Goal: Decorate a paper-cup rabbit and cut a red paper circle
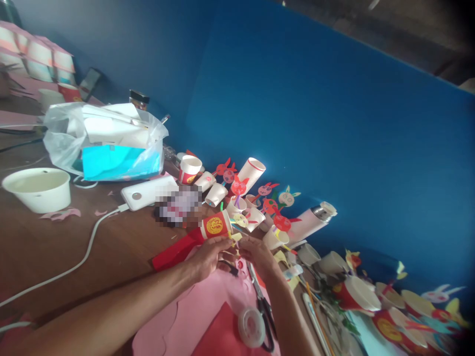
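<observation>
My left hand (211,254) and my right hand (258,254) meet over the desk, fingertips pinched together. Between them is a small yellow paper piece (236,238), its shape too blurred to make out. Just behind my left hand, a paper cup with a gold emblem (215,225) lies on its side. Scissors with black handles (265,309) rest beside my right forearm. Under the hands spreads pink paper (178,316), with a red sheet (218,333) and a round clear lidded tub (251,326) on it.
Several paper cups with red rabbit-like cutouts (282,222) stand along the blue wall. A pink thermos (309,222) leans there. Leftward are a white power bank (148,193) with cable, a plastic bag (67,131) and a white bowl (37,190). More decorated cups (359,294) crowd the right.
</observation>
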{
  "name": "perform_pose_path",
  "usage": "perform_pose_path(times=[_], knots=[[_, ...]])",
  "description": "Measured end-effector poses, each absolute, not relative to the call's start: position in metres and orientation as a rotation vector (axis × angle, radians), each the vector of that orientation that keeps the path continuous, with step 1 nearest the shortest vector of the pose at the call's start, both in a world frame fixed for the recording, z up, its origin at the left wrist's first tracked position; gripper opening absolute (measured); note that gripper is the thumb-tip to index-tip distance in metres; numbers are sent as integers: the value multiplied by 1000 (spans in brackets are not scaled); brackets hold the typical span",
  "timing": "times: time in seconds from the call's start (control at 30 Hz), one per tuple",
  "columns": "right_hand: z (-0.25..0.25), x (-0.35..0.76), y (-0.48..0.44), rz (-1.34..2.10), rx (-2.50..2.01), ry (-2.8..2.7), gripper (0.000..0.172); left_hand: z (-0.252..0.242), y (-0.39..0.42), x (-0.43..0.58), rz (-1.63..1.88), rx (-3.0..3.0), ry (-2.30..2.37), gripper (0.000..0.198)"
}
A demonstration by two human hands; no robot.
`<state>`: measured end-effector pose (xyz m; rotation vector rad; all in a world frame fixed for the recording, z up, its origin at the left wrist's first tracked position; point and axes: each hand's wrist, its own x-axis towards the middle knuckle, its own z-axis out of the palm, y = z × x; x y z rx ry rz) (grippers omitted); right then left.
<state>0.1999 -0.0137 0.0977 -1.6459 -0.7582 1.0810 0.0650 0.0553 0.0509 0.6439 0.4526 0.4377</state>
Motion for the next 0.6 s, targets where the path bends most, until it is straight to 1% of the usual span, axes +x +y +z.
perform_pose_path(times=[0.17,0.3,0.43,0.6], knots=[[99,199,-12,1091,-1649,-755,17,52,55,65,452,659,457,36],[98,198,-11,1090,-1664,-756,18,55,53,65,471,676,465,38],[97,197,-11,1093,-1662,-773,17,52,53,66,493,687,481,36],[98,197,-12,1102,-1644,-786,17,47,55,67,506,675,467,29]])
